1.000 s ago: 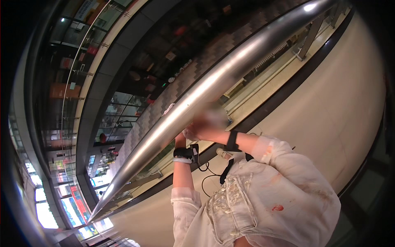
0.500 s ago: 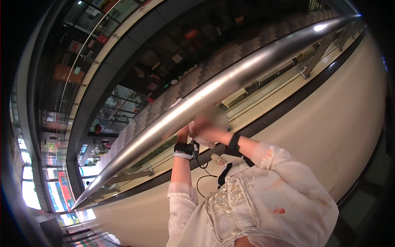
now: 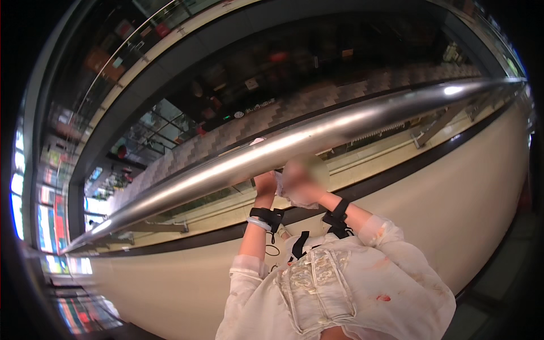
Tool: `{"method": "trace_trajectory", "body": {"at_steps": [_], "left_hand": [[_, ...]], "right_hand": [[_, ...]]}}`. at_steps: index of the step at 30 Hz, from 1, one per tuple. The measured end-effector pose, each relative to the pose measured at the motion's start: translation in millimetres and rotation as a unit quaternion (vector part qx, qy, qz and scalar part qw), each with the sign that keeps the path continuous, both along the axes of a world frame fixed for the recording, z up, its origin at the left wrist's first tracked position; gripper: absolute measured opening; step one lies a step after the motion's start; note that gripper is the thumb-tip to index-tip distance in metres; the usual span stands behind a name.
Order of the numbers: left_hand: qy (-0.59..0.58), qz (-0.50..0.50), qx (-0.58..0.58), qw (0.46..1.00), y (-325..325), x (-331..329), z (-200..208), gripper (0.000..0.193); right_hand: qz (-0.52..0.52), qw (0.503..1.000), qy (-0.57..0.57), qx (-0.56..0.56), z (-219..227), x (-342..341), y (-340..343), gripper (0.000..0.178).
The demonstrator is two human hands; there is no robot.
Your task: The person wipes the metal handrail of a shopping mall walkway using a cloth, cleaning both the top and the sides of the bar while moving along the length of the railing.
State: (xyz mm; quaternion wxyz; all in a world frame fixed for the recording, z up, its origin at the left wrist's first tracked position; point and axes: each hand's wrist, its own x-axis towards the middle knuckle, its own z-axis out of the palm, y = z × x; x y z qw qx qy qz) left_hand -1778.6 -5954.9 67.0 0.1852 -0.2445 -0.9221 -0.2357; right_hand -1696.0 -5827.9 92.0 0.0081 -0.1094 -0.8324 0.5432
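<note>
A thick, shiny metal handrail [image 3: 334,126] crosses in front of me from lower left to upper right. My left hand [image 3: 265,184] is raised just under its near side, and the rail hides its fingers. Close beside it, my right hand [image 3: 305,180] is blurred, so its fingers cannot be made out. A thin, whitish cloth [image 3: 303,202] shows between the two hands and bunches below the right one. Over the rail's far side peeks a small white piece [image 3: 258,140], perhaps part of the same cloth.
Below the rail are glass panels, slanted metal brackets [image 3: 442,122] and a dark floor strip [image 3: 391,166]. Beyond lies a deep drop to a patterned lower floor [image 3: 226,126]. Pale floor [image 3: 442,192] is on my side. Black straps with a cable [image 3: 272,247] hang at my wrists.
My view has turned, so the rail now lies flatter across the picture. Both hands stay together under the rail and appear slightly farther right. The white piece beyond the rail is still visible.
</note>
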Motion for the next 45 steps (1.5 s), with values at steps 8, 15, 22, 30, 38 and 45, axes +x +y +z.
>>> {"method": "trace_trajectory", "body": {"at_steps": [8, 15, 22, 30, 38, 45], "left_hand": [[-0.121, 0.020, -0.112, 0.986, 20, 14, 0, 0.018], [-0.114, -0.075, 0.059, 0.989, -7, -19, 12, 0.035], [-0.157, -0.053, 0.233, 0.958, 1, -17, 12, 0.033], [0.109, 0.031, 0.114, 0.987, 0, 10, -6, 0.019], [-0.245, 0.095, 0.300, 0.917, -14, 56, -43, 0.025], [-0.134, 0.060, 0.067, 0.987, 22, 56, -33, 0.019]], "right_hand": [[-0.034, 0.996, 0.081, 0.017, -11, 10, 51, 0.033], [-0.051, 0.991, 0.078, 0.101, 6, -13, 27, 0.035], [-0.022, 0.998, 0.053, 0.034, 23, -1, 9, 0.038], [-0.019, 0.999, 0.018, 0.035, 3, 5, 48, 0.033], [0.090, 0.994, -0.055, 0.010, 14, 17, 58, 0.046], [0.125, 0.990, 0.006, -0.061, -24, 16, 46, 0.050]]}}
